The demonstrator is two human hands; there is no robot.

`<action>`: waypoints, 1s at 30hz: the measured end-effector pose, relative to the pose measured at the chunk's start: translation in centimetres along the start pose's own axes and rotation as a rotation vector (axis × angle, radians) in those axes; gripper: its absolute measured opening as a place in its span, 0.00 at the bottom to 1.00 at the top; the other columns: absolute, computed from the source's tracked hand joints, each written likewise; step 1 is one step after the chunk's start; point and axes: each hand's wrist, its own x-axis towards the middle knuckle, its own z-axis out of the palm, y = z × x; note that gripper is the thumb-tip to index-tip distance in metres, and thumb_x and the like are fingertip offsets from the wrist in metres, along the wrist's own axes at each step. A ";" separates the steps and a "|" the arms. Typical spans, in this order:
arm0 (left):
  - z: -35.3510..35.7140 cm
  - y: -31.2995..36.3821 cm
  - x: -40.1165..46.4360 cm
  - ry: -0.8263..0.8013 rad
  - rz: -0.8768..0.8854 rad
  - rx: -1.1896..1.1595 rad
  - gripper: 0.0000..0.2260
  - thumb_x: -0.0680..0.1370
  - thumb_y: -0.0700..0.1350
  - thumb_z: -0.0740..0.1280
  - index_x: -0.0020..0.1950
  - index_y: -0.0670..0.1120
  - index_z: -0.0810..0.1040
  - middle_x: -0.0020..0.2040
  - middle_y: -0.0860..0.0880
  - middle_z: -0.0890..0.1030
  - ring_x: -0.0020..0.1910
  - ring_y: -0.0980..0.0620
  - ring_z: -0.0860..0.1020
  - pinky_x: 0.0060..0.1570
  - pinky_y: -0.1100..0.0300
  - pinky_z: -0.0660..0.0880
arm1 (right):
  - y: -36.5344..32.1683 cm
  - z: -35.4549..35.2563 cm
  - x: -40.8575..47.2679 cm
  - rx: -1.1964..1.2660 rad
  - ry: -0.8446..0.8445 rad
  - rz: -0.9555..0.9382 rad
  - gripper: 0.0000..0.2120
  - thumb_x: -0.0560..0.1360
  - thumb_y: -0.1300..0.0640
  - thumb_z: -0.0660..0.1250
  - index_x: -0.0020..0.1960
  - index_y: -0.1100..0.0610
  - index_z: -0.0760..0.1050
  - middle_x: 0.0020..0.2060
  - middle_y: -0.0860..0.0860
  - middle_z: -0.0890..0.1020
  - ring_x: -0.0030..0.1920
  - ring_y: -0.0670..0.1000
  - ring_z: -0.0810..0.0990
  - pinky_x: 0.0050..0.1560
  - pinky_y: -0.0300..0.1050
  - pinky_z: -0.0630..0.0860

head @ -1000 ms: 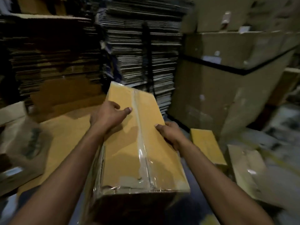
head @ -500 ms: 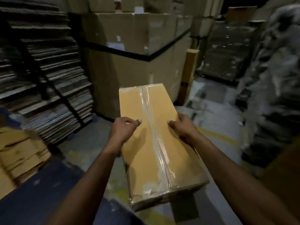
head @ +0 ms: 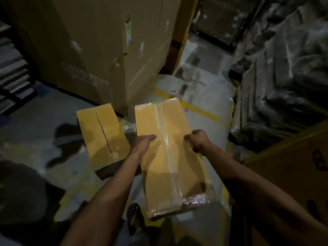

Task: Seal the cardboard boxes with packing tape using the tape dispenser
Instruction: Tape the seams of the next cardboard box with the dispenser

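We hold the taped box (head: 170, 157) in front of us, above the floor (head: 32, 139), long axis pointing away. A strip of clear tape (head: 164, 139) runs along its centre seam and wraps over the near end, where the film is wrinkled and shiny.

Our left hand (head: 143, 142) grips the left edge of the box near its middle, thumb lying on the top face, fingers out of sight down the side. Our right hand (head: 197, 140) grips the right edge opposite, knuckles up, fingers curled round the edge.

Just beside the taped box, on its left, a second box (head: 101, 134) sits lower down on the floor. Its flaps are folded shut, and its centre seam shows as a dark open slit with no shine of tape on it.

Beyond both stands a big carton (head: 99, 50). A yellow line (head: 200, 110) crosses the floor on the right. Dark wrapped stacks (head: 284, 77) fill the right side, with a brown carton (head: 292, 166) nearer us below them. Flat cardboard stacks (head: 12, 71) lie at the left edge. A shoe (head: 134, 217) shows below the box.
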 end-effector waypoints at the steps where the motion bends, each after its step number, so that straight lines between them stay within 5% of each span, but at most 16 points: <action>1: 0.5 -0.4 2.1 -0.007 -0.029 -0.005 0.29 0.58 0.63 0.79 0.52 0.47 0.86 0.52 0.47 0.87 0.50 0.43 0.85 0.59 0.43 0.82 | -0.1 0.3 1.5 -0.011 -0.002 0.018 0.14 0.74 0.54 0.74 0.48 0.65 0.79 0.34 0.58 0.76 0.26 0.54 0.72 0.25 0.44 0.69; 3: 1.7 -0.1 4.9 -0.003 -0.063 0.018 0.29 0.55 0.64 0.78 0.48 0.47 0.86 0.49 0.48 0.87 0.49 0.43 0.85 0.58 0.43 0.82 | -0.5 0.8 4.2 -0.031 -0.015 0.029 0.11 0.74 0.52 0.74 0.49 0.59 0.78 0.36 0.58 0.78 0.26 0.55 0.74 0.23 0.42 0.69; 7: 4.4 1.3 8.2 0.006 0.005 0.196 0.19 0.73 0.61 0.72 0.45 0.45 0.85 0.51 0.43 0.86 0.51 0.41 0.83 0.59 0.46 0.79 | -0.3 1.6 10.0 -0.046 -0.011 0.010 0.23 0.73 0.52 0.73 0.67 0.55 0.79 0.47 0.61 0.85 0.29 0.57 0.81 0.25 0.41 0.72; 12: 7.6 2.0 14.1 0.080 0.015 0.240 0.18 0.77 0.57 0.72 0.54 0.44 0.87 0.57 0.41 0.84 0.56 0.40 0.81 0.62 0.47 0.77 | -0.2 2.1 17.5 -0.006 -0.050 -0.002 0.23 0.69 0.49 0.72 0.61 0.56 0.83 0.45 0.60 0.85 0.34 0.57 0.79 0.33 0.44 0.74; 17: 10.0 1.8 20.0 0.187 -0.004 0.254 0.18 0.65 0.67 0.69 0.45 0.56 0.85 0.55 0.49 0.84 0.53 0.48 0.80 0.60 0.47 0.79 | -1.7 2.8 24.1 0.024 -0.108 -0.051 0.20 0.70 0.48 0.72 0.61 0.52 0.83 0.55 0.54 0.84 0.51 0.60 0.84 0.49 0.49 0.79; 22: 11.7 0.1 24.8 0.171 -0.034 0.336 0.12 0.67 0.64 0.73 0.45 0.61 0.85 0.60 0.50 0.80 0.57 0.50 0.79 0.63 0.49 0.77 | -0.2 4.6 29.5 0.000 -0.268 -0.114 0.21 0.76 0.52 0.74 0.68 0.52 0.79 0.64 0.53 0.80 0.62 0.56 0.80 0.62 0.51 0.80; 26: 13.1 -1.7 26.8 0.119 -0.061 0.387 0.04 0.76 0.54 0.74 0.41 0.58 0.84 0.52 0.60 0.74 0.66 0.44 0.73 0.70 0.44 0.71 | 2.8 6.4 32.5 -0.089 -0.367 -0.120 0.22 0.75 0.50 0.76 0.68 0.51 0.79 0.69 0.52 0.76 0.67 0.56 0.77 0.66 0.55 0.78; 30: 14.5 -2.2 29.4 0.101 -0.095 0.464 0.08 0.72 0.58 0.76 0.48 0.57 0.86 0.69 0.46 0.72 0.70 0.41 0.69 0.67 0.55 0.67 | 4.2 7.1 34.7 -0.213 -0.358 -0.187 0.22 0.76 0.52 0.75 0.68 0.53 0.79 0.71 0.53 0.72 0.69 0.57 0.73 0.68 0.53 0.75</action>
